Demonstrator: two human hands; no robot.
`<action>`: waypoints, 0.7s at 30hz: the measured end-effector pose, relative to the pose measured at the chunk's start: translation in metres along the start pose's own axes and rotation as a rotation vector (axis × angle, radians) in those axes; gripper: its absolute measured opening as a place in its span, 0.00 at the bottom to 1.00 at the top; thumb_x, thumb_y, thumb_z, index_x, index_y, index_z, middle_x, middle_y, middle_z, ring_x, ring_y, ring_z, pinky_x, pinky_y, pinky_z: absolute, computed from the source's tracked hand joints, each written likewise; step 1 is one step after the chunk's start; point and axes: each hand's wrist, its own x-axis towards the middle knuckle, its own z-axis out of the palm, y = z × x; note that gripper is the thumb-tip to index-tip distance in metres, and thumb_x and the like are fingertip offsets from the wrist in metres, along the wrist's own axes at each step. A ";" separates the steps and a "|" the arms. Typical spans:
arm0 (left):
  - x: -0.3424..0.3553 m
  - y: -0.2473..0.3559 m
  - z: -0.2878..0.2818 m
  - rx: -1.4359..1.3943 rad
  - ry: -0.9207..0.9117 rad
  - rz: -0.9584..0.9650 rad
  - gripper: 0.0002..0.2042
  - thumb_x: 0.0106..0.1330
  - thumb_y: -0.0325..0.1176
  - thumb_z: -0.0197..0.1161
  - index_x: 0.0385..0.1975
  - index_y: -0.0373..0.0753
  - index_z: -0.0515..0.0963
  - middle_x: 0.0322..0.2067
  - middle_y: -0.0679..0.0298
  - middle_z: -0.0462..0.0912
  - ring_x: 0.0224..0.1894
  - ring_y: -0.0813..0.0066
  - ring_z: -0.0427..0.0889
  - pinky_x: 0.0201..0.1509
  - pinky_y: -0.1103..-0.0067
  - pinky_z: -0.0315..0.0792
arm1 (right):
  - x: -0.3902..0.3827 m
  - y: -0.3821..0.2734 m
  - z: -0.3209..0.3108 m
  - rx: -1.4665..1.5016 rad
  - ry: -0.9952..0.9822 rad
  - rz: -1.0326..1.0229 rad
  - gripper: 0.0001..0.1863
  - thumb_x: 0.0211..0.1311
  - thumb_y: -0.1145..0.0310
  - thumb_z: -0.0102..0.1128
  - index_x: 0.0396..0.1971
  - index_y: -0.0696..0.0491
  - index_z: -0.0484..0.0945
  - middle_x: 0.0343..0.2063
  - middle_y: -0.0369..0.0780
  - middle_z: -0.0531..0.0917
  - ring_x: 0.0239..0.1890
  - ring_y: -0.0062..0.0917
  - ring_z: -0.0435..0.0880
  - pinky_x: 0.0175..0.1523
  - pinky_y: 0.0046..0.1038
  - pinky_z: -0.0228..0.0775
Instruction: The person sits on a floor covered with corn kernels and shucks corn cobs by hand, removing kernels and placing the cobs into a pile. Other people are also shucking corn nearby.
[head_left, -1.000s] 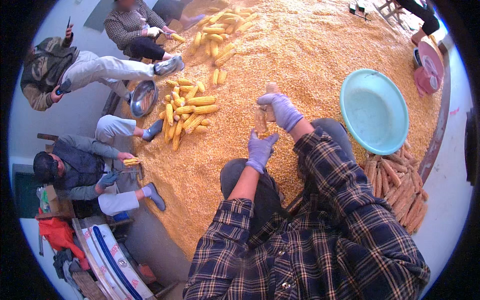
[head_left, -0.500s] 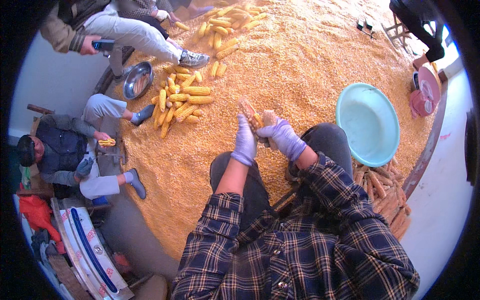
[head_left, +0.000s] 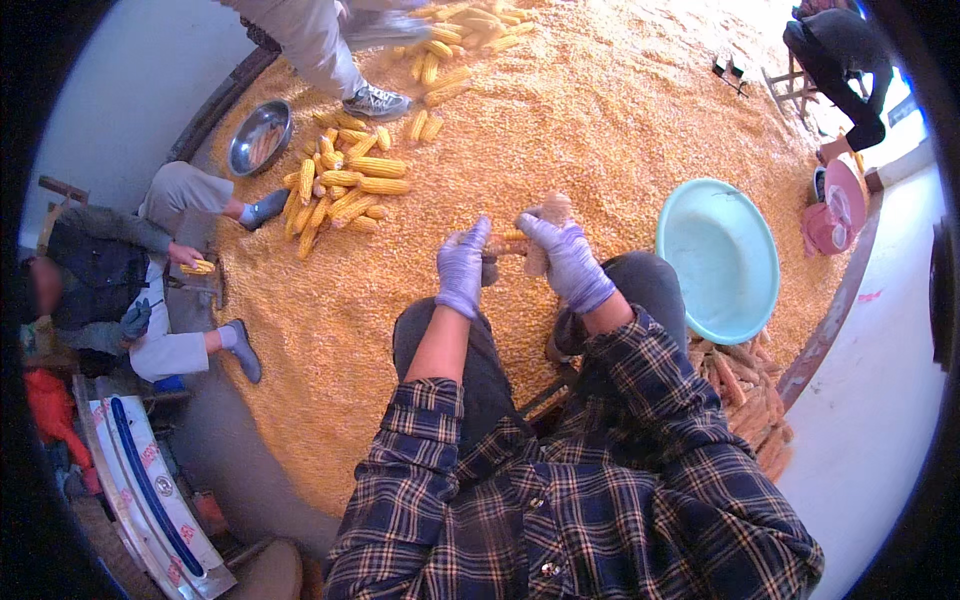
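Observation:
Both my hands are in purple gloves above a thick spread of loose corn kernels [head_left: 420,300]. My left hand [head_left: 461,268] is closed round a partly shelled ear of corn [head_left: 508,238], its yellow kernels showing between the hands. A bare, pale corncob [head_left: 556,208] is gripped in my right hand [head_left: 572,265], upright across the ear and against its end. The fingers hide part of both pieces. Ahead to the left lies a pile of unshelled yellow ears [head_left: 345,190].
At right stands a pale turquoise basin [head_left: 718,265], with stripped cobs [head_left: 748,400] heaped by it. A steel bowl [head_left: 238,150] sits far left. A seated person [head_left: 105,270] at left holds an ear. Another person's leg [head_left: 320,50] is beyond the pile; someone bends over [head_left: 850,60] far right.
The ear has swung from steeply slanted to nearly level between my hands, and my left hand has shifted left. The far-left person's leg has moved; the whole view has shifted slightly.

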 end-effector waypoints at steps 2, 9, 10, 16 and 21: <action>0.000 -0.002 -0.007 0.002 -0.162 -0.083 0.14 0.58 0.48 0.55 0.26 0.43 0.72 0.18 0.68 0.73 0.15 0.78 0.71 0.15 0.81 0.67 | 0.000 0.000 0.004 -0.058 0.036 -0.053 0.10 0.51 0.64 0.58 0.30 0.53 0.73 0.22 0.32 0.73 0.24 0.17 0.70 0.29 0.21 0.63; -0.018 0.007 -0.010 -0.127 -0.646 -0.389 0.25 0.59 0.55 0.50 0.46 0.41 0.69 0.39 0.59 0.75 0.38 0.60 0.76 0.35 0.66 0.73 | 0.012 -0.015 -0.012 0.265 -0.098 0.085 0.12 0.58 0.63 0.49 0.30 0.58 0.73 0.27 0.41 0.78 0.28 0.23 0.76 0.30 0.22 0.70; -0.017 0.007 -0.012 -0.098 -0.728 -0.424 0.25 0.60 0.54 0.49 0.48 0.41 0.68 0.40 0.58 0.75 0.41 0.60 0.76 0.38 0.64 0.73 | 0.011 -0.019 -0.011 0.225 -0.104 0.088 0.13 0.58 0.64 0.48 0.29 0.59 0.73 0.27 0.42 0.77 0.29 0.26 0.77 0.34 0.25 0.71; -0.029 0.013 -0.004 -0.080 -0.849 -0.474 0.19 0.61 0.44 0.52 0.46 0.38 0.68 0.36 0.57 0.77 0.30 0.68 0.78 0.27 0.77 0.72 | 0.017 -0.015 -0.020 0.318 -0.267 0.168 0.16 0.56 0.61 0.49 0.30 0.61 0.73 0.28 0.45 0.77 0.33 0.34 0.77 0.39 0.34 0.70; -0.020 0.002 -0.011 -0.409 -1.080 -0.705 0.07 0.60 0.35 0.55 0.33 0.40 0.70 0.17 0.69 0.68 0.13 0.86 0.64 0.12 0.88 0.57 | 0.008 -0.024 -0.008 0.429 -0.234 0.235 0.16 0.54 0.61 0.49 0.30 0.61 0.73 0.27 0.46 0.77 0.32 0.35 0.77 0.39 0.36 0.71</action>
